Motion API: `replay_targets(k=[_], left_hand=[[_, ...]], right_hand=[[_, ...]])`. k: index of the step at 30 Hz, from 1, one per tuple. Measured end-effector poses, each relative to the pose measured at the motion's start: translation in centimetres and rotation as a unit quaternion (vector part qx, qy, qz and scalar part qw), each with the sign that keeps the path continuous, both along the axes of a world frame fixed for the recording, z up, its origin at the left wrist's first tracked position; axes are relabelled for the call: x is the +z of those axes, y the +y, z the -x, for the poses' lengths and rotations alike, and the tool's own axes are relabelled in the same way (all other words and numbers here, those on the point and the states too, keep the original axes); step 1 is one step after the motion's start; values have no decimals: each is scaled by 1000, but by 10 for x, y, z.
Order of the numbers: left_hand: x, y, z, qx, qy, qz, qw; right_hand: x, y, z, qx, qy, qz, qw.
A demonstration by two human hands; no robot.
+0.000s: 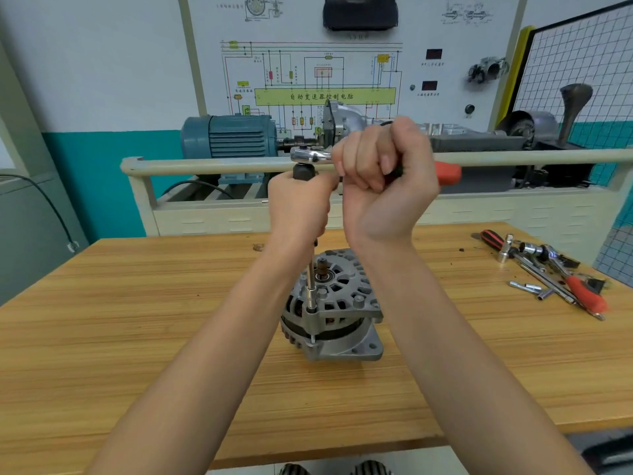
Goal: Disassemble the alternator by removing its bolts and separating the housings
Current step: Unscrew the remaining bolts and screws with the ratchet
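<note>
A grey metal alternator (331, 305) sits upright near the middle of a wooden tabletop (137, 337), its shaft end facing up and its slotted front housing on top. A long socket extension (311, 286) stands vertically on a bolt at the alternator's near-left edge, its lower end seated on the housing flange. The left hand (298, 207) is above the alternator, its grip curled around the upper part of the extension just below the chrome head of a ratchet wrench (310, 155). The right hand (383, 183) is just beside it, its grip wrapped in a fist around the ratchet's handle, whose red end (448, 173) sticks out to the right. Both forearms reach in from the bottom of the view. At the far right of the tabletop lies a loose cluster of tools (548, 272): sockets, extension bars and red-and-black handled drivers. Behind the tabletop stands a training rig with a blue electric motor (227, 137) and a wiring-diagram board (325, 73).
</note>
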State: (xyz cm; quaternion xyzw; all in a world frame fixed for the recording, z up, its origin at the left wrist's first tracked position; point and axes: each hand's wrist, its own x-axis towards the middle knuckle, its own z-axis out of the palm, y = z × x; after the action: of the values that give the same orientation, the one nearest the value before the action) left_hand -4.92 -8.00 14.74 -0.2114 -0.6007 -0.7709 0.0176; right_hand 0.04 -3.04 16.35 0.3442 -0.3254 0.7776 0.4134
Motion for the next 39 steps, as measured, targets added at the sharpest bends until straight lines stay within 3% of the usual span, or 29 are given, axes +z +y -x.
replay_targets(k=[3,6,10,13,16,20,24,27,30,32,35,39], left_hand=[[-2,6,-2,64,52,18,996],[-5,2,-1,21,51,17,998],[-2,-17,12,-152,23,23,988],[-1,-30,20,-337,32,37,940],[-3,-28,16,-409,30,40,911],[-3,-19,14,-296,6,32,955],[-3,-4,4,-69,4,8,998],[-5,6,1,54,66,37,996],[-9,6,-2,66,99,50,992],[-9,2,-2,20,73,31,997],[-5,-13,6,-137,35,24,990],[-1,-29,20,-368,44,75,926]], right_hand=[[-7,-13,-2,-193,58,-77,976],[-8,-12,0,-217,70,-101,968],[5,11,6,58,-15,-2,998],[8,26,12,243,-79,105,961],[7,34,17,302,-84,172,934],[5,28,10,229,-63,148,960],[2,5,4,16,-12,19,1000],[-6,-13,0,-201,44,-59,977],[-11,-18,-2,-266,75,-88,957],[-8,-9,0,-193,78,-67,976],[4,15,4,39,0,-5,999],[7,38,18,276,-91,147,945]])
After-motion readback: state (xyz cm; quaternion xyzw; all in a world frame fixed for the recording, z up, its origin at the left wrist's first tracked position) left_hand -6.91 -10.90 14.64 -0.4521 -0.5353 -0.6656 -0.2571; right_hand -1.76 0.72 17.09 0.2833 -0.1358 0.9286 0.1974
